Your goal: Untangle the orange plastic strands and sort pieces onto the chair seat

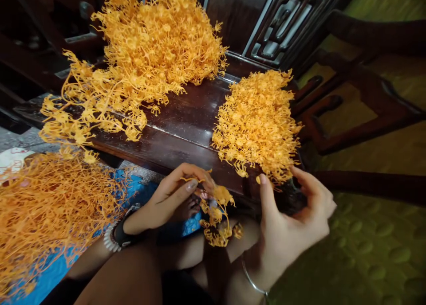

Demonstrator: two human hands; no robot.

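My left hand [176, 198] is closed on a thin orange stem between thumb and fingers. From it hangs a small bunch of orange plastic sprigs [219, 216] with spidery, flower-like heads, above my lap. My right hand [293, 216] has its thumb and fingers apart at the near edge of the right pile of loose orange heads [258, 119]. A small orange piece shows beside the thumb tip; whether the thumb touches it I cannot tell. The larger pile of orange heads [163, 39] spreads over the bench's left part, some still on long stems.
Both piles rest on a dark, glossy wooden bench [196, 114] with a carved back. A heap of thin orange stems [60, 207] lies at lower left on a blue sheet [53, 274]. A dark wooden armrest [366, 105] stands at right, over a yellow-green surface [372, 243].
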